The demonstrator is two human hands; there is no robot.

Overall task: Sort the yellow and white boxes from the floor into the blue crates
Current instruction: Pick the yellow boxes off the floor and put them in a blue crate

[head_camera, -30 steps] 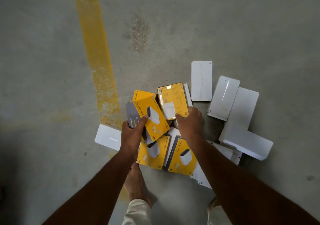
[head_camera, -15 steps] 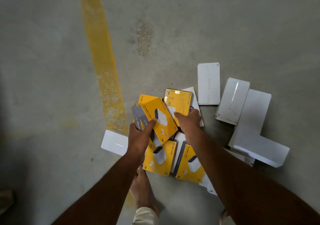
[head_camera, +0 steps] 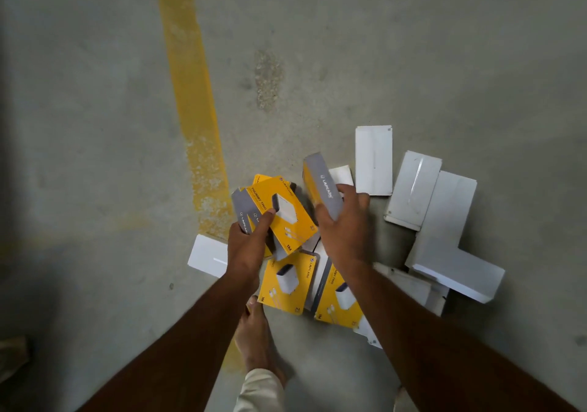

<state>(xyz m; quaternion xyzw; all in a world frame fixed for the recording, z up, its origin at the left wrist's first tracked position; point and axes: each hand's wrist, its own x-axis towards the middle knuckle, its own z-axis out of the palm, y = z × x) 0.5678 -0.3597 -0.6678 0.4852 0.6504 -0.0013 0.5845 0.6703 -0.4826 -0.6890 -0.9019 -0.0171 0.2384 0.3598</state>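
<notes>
L hand [head_camera: 246,246] grips a yellow stack [head_camera: 279,217]; R hand [head_camera: 344,230] pinches another yellow box [head_camera: 320,182] by its grey edge, just right of the stack. Cartons look light, stiff, glossy; hold by long edges. White boxes [head_camera: 428,208] further right; crates not in view.

1. Left grip [head_camera: 247,249] holds stacked boxes [head_camera: 282,217] above the floor [head_camera: 95,157].
2. Right grip [head_camera: 344,230], beside it, holds one box [head_camera: 322,186] edge-up.
3. Two boxes [head_camera: 287,283] lie below the hands.
4. Flat boxes [head_camera: 444,221] lie scattered to the right.
</notes>
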